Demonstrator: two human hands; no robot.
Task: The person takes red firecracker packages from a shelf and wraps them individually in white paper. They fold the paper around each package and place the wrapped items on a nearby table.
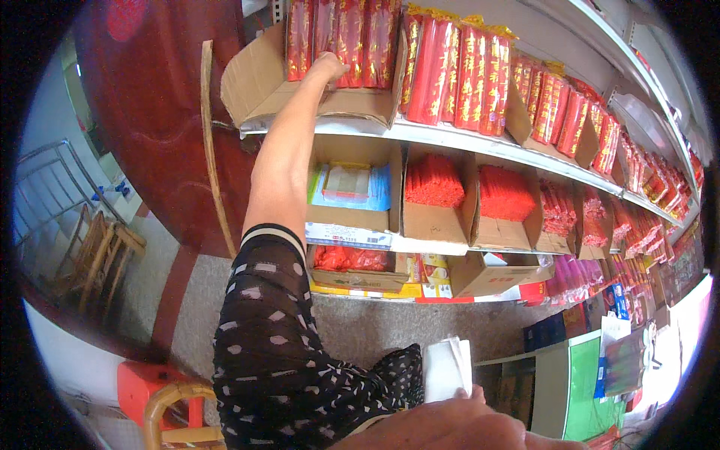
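My left hand reaches up to the top shelf. Its curled fingers are at the front of tall red cylinders in clear wrap, which bear gold writing and look like candles. They stand upright in a cut-open cardboard box. Whether the fingers grip one is hidden by the hand itself. Low in the view, my right hand holds a folded white cloth or paper close to my body, in front of the dark patterned clothing.
More red wrapped cylinders line the shelf rightward. Below, cardboard compartments hold bundled red sticks and a blue package. A wooden strip stands at the shelf's left end. Behind are a red stool and a bamboo chair.
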